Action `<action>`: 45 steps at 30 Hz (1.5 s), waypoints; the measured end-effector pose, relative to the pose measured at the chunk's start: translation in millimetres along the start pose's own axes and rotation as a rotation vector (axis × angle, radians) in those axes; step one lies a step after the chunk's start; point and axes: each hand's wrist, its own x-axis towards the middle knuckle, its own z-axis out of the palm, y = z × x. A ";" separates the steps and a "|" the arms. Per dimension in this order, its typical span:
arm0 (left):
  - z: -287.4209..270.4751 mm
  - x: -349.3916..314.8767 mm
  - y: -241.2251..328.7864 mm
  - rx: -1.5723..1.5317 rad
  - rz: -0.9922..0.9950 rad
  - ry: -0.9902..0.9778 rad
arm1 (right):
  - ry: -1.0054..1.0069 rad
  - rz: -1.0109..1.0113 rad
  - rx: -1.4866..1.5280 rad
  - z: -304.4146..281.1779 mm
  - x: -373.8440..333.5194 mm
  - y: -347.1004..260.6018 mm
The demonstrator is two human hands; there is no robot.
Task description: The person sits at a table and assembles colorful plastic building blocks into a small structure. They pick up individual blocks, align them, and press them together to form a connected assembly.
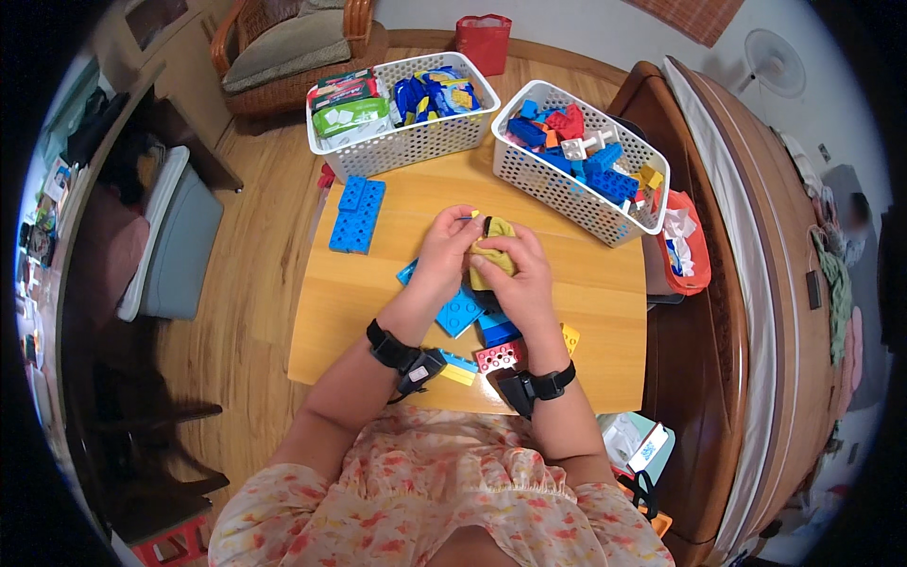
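Olive-yellow soft fabric item with a dark edge (500, 229) is held above the middle of a light-brown wooden table (595, 302), directly in front of the person. Both hands are together at it: the left hand (444, 250) has its fingers closed at the dark-edged side, and the right hand (525, 282) pinches the front with thumb and fingers. A small yellow-and-blue piece shows at the left fingertips; its kind is too small to tell. Each wrist bears a black strap with a dark plastic unit. Beneath the hands, partly hidden, lie light-blue flat studded plastic bricks (459, 313), a dark-blue plastic brick (499, 331) and a red studded plastic brick (491, 358). A blue stack of studded plastic bricks (357, 217) lies near the table's far left corner, well apart from the hands. Across the far side stand two white perforated plastic baskets: the left-hand basket (416, 146) contains coloured packets (348, 117); the right-hand basket (557, 194) contains mixed plastic bricks (605, 157)
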 end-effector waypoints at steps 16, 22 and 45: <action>53.1 58.1 53.6 0.366 0.312 -0.068 | 0.199 0.189 0.012 -15.2 7.6 7.8; 74.8 101.1 62.0 1.033 0.505 -0.092 | 0.225 0.179 0.055 -15.4 7.3 7.6; -10.0 18.4 49.7 0.680 0.141 -0.218 | 0.131 0.447 0.352 -18.6 6.7 24.0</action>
